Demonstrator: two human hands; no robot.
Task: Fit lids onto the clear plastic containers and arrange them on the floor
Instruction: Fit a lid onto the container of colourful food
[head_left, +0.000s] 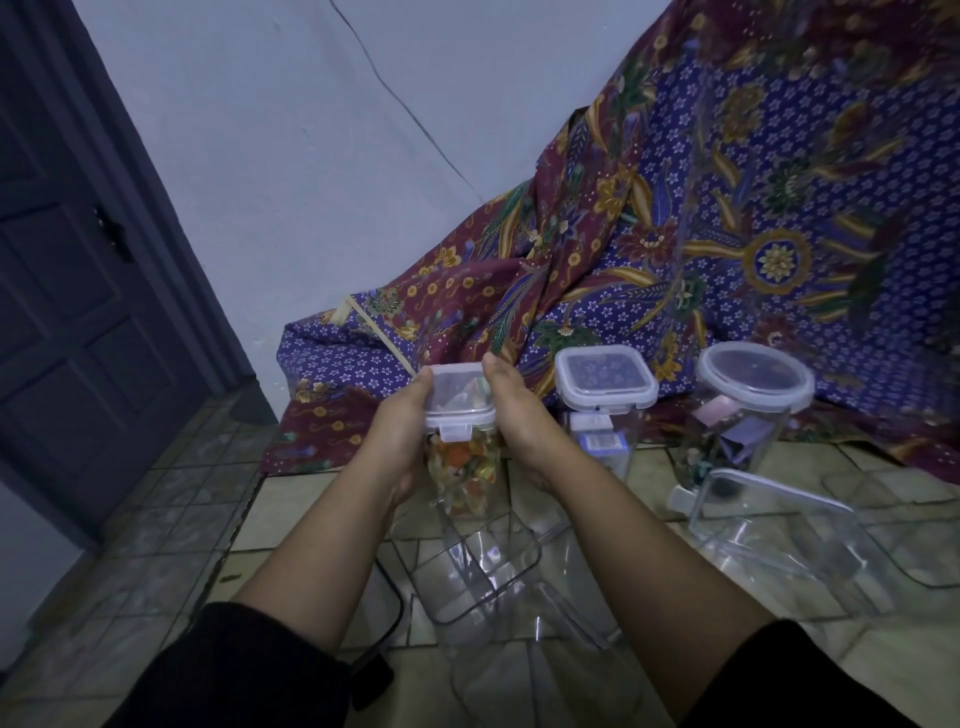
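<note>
Both hands, left hand (402, 441) and right hand (519, 421), clamp the snack-filled container (464, 473); its front latch (456, 431) at 6 o'clock looks unfastened; the lid (458, 396) may pop.

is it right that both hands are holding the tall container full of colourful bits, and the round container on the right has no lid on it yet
Not quite. The head view shows the round container already has its lid on. The rest stands: the left hand and right hand hold the tall container with colourful contents.
</note>
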